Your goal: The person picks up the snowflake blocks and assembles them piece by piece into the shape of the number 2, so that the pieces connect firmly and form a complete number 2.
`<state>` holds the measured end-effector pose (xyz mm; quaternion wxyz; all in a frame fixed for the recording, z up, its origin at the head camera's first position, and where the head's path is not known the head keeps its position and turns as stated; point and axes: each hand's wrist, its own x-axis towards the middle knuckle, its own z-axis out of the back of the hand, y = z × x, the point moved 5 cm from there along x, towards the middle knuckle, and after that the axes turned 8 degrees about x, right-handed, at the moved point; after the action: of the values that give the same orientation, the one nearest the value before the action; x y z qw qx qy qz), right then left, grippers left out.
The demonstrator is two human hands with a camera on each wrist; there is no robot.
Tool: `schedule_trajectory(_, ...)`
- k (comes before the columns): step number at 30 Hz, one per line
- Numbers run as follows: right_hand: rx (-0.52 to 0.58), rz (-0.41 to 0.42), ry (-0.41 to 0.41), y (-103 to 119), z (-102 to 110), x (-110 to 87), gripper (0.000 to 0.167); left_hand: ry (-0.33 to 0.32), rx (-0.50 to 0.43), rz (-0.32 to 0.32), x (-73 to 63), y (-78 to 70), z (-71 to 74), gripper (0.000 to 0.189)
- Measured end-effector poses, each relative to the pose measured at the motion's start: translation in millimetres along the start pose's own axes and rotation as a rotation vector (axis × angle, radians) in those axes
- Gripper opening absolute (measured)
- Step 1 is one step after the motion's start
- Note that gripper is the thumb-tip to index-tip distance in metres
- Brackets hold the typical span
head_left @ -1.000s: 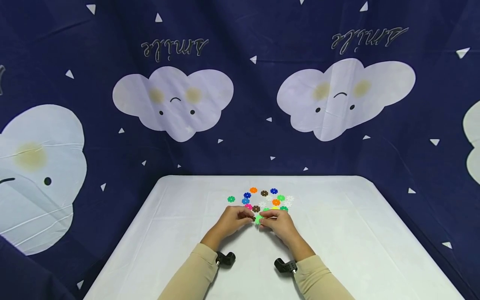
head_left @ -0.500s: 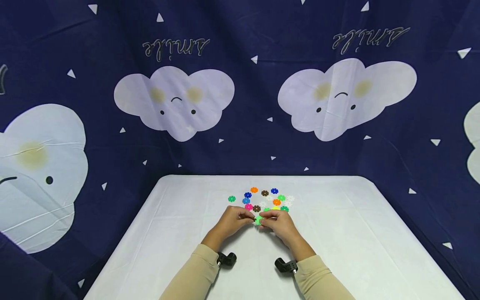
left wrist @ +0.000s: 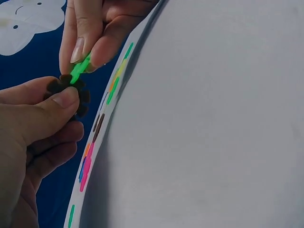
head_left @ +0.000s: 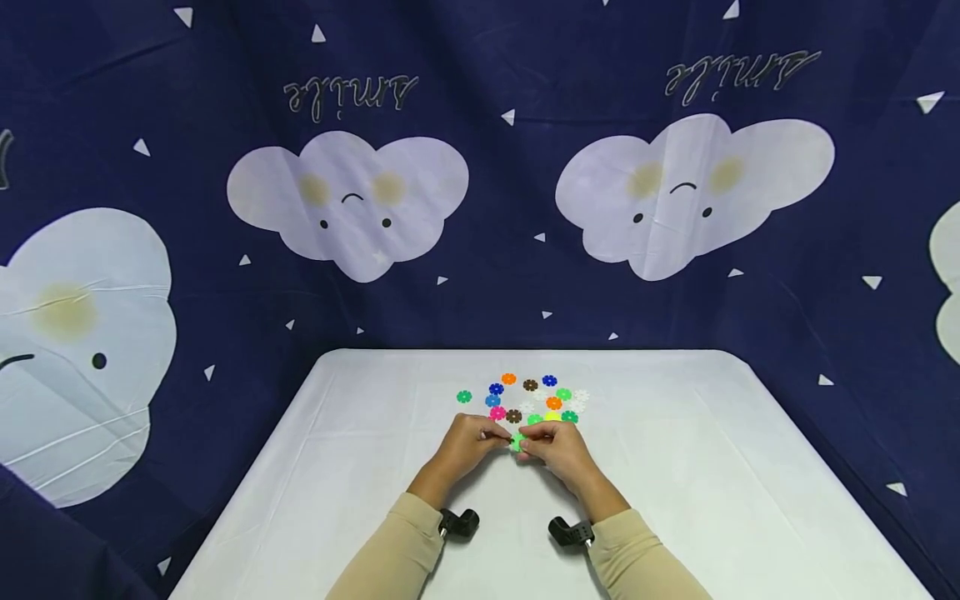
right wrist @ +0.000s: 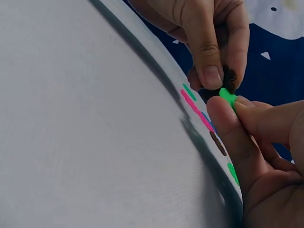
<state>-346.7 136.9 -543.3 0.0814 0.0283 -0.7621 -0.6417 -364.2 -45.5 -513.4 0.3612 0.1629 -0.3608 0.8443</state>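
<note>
Between thumb and fingers, my left hand (head_left: 462, 443) pinches a dark brown snowflake disc (left wrist: 84, 97) with notched petals. My right hand (head_left: 561, 448) pinches a bright green snowflake disc (head_left: 516, 442). In the left wrist view the green disc stands at an angle to the brown one, and its edge meets the brown disc's rim. Whether a slot is engaged cannot be seen, since fingertips cover much of both discs. The two hands are close together just above the table, in front of the loose discs.
Several loose snowflake discs lie flat on the white table (head_left: 360, 467) beyond the hands, among them a pink disc (head_left: 497, 413), another brown disc (head_left: 513, 416) and an orange disc (head_left: 553, 403). One green disc (head_left: 464, 397) sits apart at the left. A patterned blue curtain (head_left: 510, 308) hangs behind.
My left hand has shifted slightly right, toward the right hand, and less of the brown disc shows in the head view. Both hands keep their pinch; the loose discs stay put.
</note>
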Motion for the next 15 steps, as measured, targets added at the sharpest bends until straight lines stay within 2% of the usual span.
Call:
schedule_trajectory(6,0.025,-0.041,-0.004,1,-1,-1.6,0.023,-0.046,0.071,-0.051,-3.5,-6.3,-1.7,0.013)
schedule_trajectory(10,0.005,-0.049,-0.02,2,-3,-3.0,0.022,-0.055,0.146,-0.111,-5.5,-11.2,-3.3,0.012)
schedule_trajectory(15,-0.029,-0.034,-0.053,4,-2,-4.1,0.021,-0.077,0.112,-0.148,-5.4,-13.4,-0.1,0.014)
